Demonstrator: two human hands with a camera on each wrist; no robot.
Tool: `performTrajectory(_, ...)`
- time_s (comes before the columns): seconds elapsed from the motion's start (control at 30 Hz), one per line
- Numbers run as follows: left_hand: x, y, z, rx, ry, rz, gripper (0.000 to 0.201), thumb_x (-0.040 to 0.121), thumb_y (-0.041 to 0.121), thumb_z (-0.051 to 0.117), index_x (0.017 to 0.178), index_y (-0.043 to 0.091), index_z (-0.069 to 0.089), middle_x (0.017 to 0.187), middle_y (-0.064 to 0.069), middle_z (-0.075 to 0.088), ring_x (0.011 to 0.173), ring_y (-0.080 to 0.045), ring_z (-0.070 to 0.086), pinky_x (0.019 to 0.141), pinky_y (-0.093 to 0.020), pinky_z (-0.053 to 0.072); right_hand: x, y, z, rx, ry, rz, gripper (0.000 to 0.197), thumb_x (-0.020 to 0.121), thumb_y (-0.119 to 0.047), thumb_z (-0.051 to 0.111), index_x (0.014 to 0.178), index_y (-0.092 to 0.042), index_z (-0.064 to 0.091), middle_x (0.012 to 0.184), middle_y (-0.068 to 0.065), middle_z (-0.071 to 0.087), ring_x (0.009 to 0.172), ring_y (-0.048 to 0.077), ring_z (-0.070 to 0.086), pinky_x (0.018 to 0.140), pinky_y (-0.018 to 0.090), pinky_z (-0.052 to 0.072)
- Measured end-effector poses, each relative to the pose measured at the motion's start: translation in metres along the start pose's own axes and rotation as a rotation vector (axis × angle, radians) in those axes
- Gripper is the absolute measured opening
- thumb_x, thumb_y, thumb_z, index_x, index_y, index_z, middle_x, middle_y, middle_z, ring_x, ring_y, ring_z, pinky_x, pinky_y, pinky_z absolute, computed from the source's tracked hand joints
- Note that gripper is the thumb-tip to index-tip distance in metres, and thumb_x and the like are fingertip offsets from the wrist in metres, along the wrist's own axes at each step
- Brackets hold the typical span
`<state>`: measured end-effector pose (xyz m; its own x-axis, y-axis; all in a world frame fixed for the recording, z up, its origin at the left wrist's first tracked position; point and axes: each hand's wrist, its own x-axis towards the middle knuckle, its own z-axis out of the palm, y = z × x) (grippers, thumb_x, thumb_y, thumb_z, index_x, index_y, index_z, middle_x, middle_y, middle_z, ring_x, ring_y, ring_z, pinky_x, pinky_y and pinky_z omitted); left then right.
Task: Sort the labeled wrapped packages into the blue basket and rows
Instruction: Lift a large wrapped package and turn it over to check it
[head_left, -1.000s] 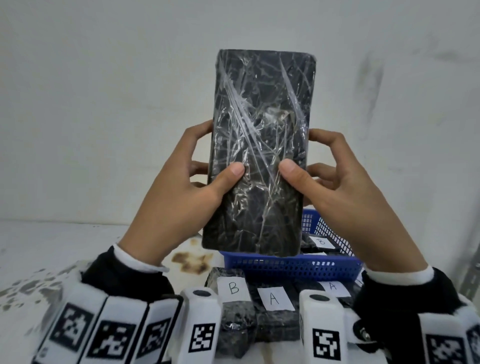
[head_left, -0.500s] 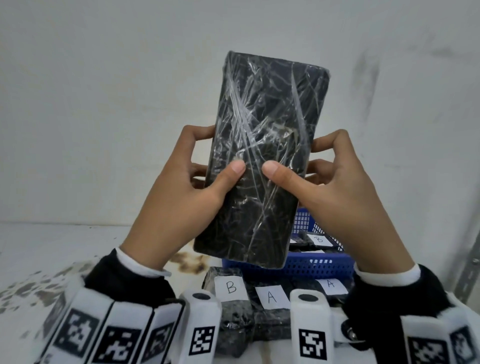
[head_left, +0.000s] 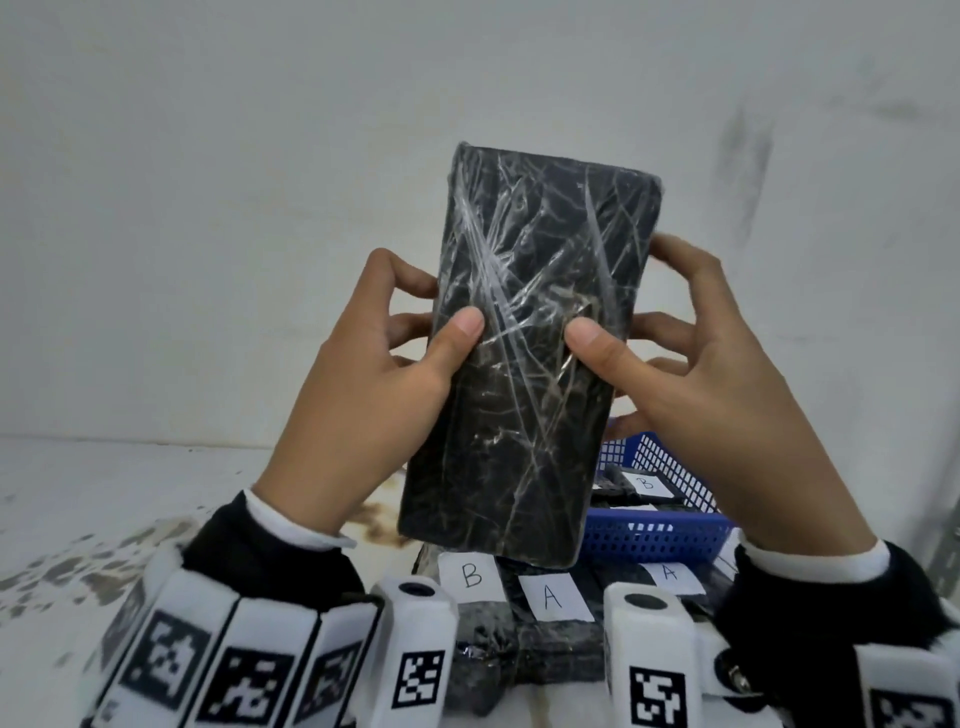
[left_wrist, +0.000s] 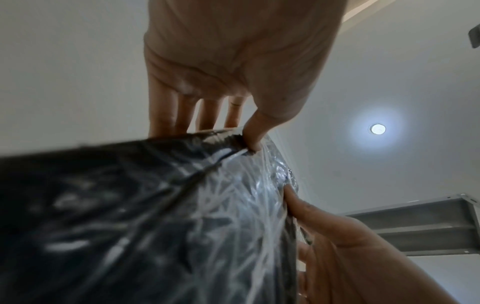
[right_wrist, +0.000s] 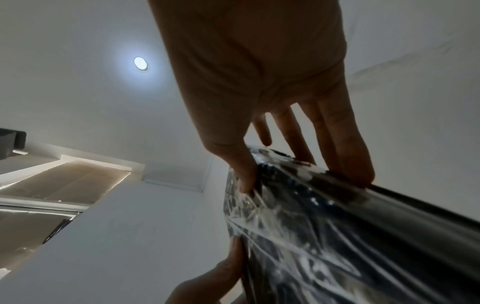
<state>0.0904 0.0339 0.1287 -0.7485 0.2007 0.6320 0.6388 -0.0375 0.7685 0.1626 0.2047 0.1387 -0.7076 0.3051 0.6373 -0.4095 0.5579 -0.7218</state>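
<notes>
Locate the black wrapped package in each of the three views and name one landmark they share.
Head: package upright at centre, tilted right.
Left wrist: package fills the lower left.
Right wrist: package fills the lower right.
Shared landmark: the left hand's thumb pressed on the wrap.

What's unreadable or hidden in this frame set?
- Label on the held package: none on the face toward the head camera; its far side is hidden, with both hands gripping it.
- Blue basket contents: head view, mostly covered by the package and the right hand; only one B label shows.
- Row packages below: wrist mounts cut them off.
- Wrist views: the wrap is blurred, and no label is visible.
</notes>
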Motion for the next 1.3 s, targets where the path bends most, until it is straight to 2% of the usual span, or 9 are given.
performTrajectory(0.13,0.001,-0.002,-0.002,0.093,-0.006,0.056,0.053,0.088,0.045,0.059,0.136,0.052,0.040,0.100,0.022,0.068,0.085,0.010,0.065,0.077,-0.018,0.052,-0.004,-0.006,0.004,-0.018,-0.037,-0.024,0.080,0.073,-0.053,0.075,0.138,-0.063,0.031,0.106,-0.011,0.070,0.072,0.016,0.075,0.070,0.043,0.063)
performTrajectory(0.23,0.001,-0.001,-0.002,0.108,-0.024,0.092,0.057,0.090,0.042,0.059,0.140,0.055,0.037,0.108,0.029,0.066,0.094,0.010,0.062,0.076,-0.012,0.052,-0.005,-0.007,0.005,-0.024,-0.027,-0.028,0.081,0.071,-0.053,0.078,0.136,-0.064,0.032,0.101,-0.014,0.069,0.072,0.014,0.075,0.071,0.042,0.063)
performTrajectory(0.43,-0.003,0.003,-0.001,0.077,-0.033,0.041,0.041,0.084,0.046,0.063,0.118,0.052,0.041,0.095,0.012,0.067,0.074,-0.005,0.071,0.067,-0.025,0.055,-0.004,-0.006,0.008,-0.055,0.022,-0.033,0.078,0.061,-0.064,0.077,0.122,-0.067,0.027,0.078,-0.036,0.064,0.084,0.003,0.072,0.077,0.038,0.062)
performTrajectory(0.53,-0.004,0.004,0.000,0.047,-0.030,0.042,0.037,0.085,0.045,0.063,0.117,0.042,0.043,0.109,0.011,0.065,0.069,-0.011,0.073,0.072,-0.036,0.058,-0.004,-0.004,0.010,-0.053,0.039,-0.041,0.078,0.062,-0.067,0.074,0.126,-0.063,0.030,0.090,-0.027,0.069,0.089,0.008,0.072,0.081,0.042,0.061)
performTrajectory(0.63,-0.002,0.003,-0.001,0.037,-0.022,0.039,0.030,0.088,0.043,0.061,0.114,0.040,0.046,0.106,0.011,0.068,0.071,-0.009,0.072,0.068,-0.032,0.056,-0.003,-0.002,0.011,-0.048,0.055,-0.052,0.072,0.066,-0.068,0.073,0.127,-0.058,0.036,0.108,-0.020,0.068,0.095,0.017,0.073,0.083,0.049,0.059)
performTrajectory(0.77,0.000,0.002,-0.005,0.034,-0.016,0.019,0.022,0.089,0.042,0.060,0.108,0.039,0.049,0.102,0.007,0.072,0.072,-0.012,0.072,0.070,-0.043,0.059,-0.001,0.000,0.007,-0.020,0.028,-0.036,0.056,0.076,-0.060,0.069,0.124,-0.052,0.043,0.109,-0.012,0.071,0.082,0.014,0.075,0.074,0.046,0.061)
performTrajectory(0.9,0.000,0.001,-0.005,0.018,-0.032,-0.002,0.016,0.090,0.041,0.058,0.104,0.037,0.050,0.098,0.005,0.073,0.072,-0.015,0.072,0.074,-0.050,0.059,-0.001,-0.003,0.002,0.080,-0.008,0.005,0.050,0.080,-0.048,0.069,0.125,-0.042,0.048,0.108,-0.004,0.071,0.078,0.014,0.075,0.050,0.038,0.060)
performTrajectory(1.03,-0.001,0.001,-0.001,0.029,-0.038,0.004,0.025,0.085,0.049,0.060,0.104,0.036,0.049,0.096,0.005,0.073,0.075,-0.023,0.072,0.077,-0.053,0.057,-0.002,-0.005,-0.001,0.081,-0.005,0.014,0.051,0.075,-0.052,0.070,0.121,-0.043,0.051,0.104,-0.003,0.072,0.078,0.015,0.075,0.049,0.041,0.060)
performTrajectory(1.3,-0.006,0.003,0.002,0.089,0.011,0.033,0.036,0.078,0.048,0.068,0.103,0.037,0.044,0.094,0.011,0.071,0.066,-0.009,0.071,0.058,-0.017,0.053,-0.005,-0.003,0.008,-0.033,0.062,-0.027,0.072,0.065,-0.066,0.075,0.127,-0.052,0.042,0.103,-0.012,0.070,0.075,0.013,0.075,0.073,0.045,0.062)
